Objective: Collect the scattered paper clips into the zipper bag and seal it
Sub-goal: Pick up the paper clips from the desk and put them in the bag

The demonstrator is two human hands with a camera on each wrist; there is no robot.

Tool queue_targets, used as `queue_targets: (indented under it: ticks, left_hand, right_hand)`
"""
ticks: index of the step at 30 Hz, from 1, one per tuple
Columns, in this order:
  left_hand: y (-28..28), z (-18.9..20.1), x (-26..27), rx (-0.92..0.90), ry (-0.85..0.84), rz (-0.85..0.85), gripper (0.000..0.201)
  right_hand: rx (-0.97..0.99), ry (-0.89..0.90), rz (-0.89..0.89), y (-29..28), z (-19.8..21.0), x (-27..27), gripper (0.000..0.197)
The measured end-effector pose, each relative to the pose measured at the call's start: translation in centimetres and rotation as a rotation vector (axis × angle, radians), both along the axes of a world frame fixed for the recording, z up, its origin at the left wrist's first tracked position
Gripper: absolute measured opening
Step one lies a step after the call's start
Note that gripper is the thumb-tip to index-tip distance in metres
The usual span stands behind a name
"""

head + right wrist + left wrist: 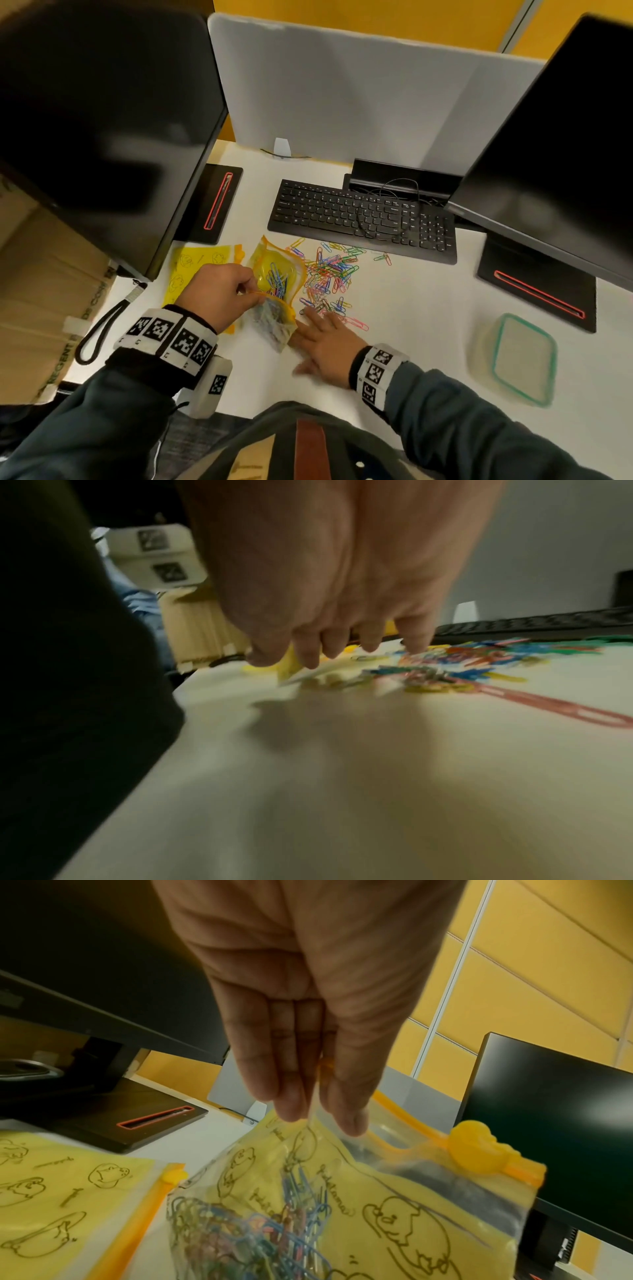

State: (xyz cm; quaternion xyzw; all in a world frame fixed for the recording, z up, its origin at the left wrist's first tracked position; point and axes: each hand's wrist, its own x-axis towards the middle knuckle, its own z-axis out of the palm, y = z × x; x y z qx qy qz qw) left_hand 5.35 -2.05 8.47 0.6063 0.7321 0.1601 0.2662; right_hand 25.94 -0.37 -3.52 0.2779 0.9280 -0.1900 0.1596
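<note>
A yellow zipper bag (pixel 277 274) printed with line drawings lies open-mouthed on the white desk, several coloured clips inside it. My left hand (pixel 219 291) pinches its top edge; in the left wrist view the fingers (pixel 291 1096) and thumb clamp the bag (pixel 377 1191) near its yellow slider (pixel 474 1148). A scatter of coloured paper clips (pixel 329 274) lies right of the bag, in front of the keyboard. My right hand (pixel 325 339) lies flat on the desk with fingers stretched out, fingertips (pixel 416 642) at the near edge of the clips (pixel 479 658), holding nothing.
A second yellow zipper bag (pixel 191 267) lies flat left of the first. A black keyboard (pixel 363 216) sits behind the clips, two monitors (pixel 555 144) flank the desk. A clear container with a green rim (pixel 517 359) stands at the right. A black strap (pixel 102 325) hangs off the left edge.
</note>
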Motion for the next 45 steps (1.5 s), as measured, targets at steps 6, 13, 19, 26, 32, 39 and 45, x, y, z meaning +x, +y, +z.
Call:
queue_targets:
  ticks: [6, 13, 19, 26, 32, 39, 45]
  left_hand:
    - [0.1, -0.3, 0.0, 0.002, -0.014, 0.011, 0.015]
    - [0.2, -0.4, 0.2, -0.007, -0.010, 0.002, 0.014]
    - [0.4, -0.3, 0.4, -0.005, -0.017, -0.012, 0.019]
    - [0.2, -0.4, 0.5, 0.000, -0.012, -0.031, 0.020]
    - [0.2, -0.6, 0.1, -0.004, 0.002, -0.022, 0.022]
    - [0.4, -0.9, -0.1, 0.002, -0.002, -0.019, 0.014]
    - [0.7, -0.9, 0.0, 0.000, 0.004, -0.033, 0.013]
  right_hand:
    - [0.087, -0.170, -0.141, 1.1, -1.2, 2.3, 0.089]
    - [0.052, 0.088, -0.721, 2.5, 0.9, 4.7, 0.071]
    - [-0.046, 0.129, -0.999, 2.8, 1.3, 4.0, 0.040]
    - [-0.106, 0.362, -1.106, 4.5, 1.2, 2.3, 0.030]
    - [-0.032, 0.124, -0.811, 4.5, 0.7, 1.4, 0.062]
    - [0.021, 0.157, -0.725, 4.7, 1.1, 0.6, 0.032]
    - [0.010, 0.115, -0.763, 5.3, 1.7, 0.3, 0.022]
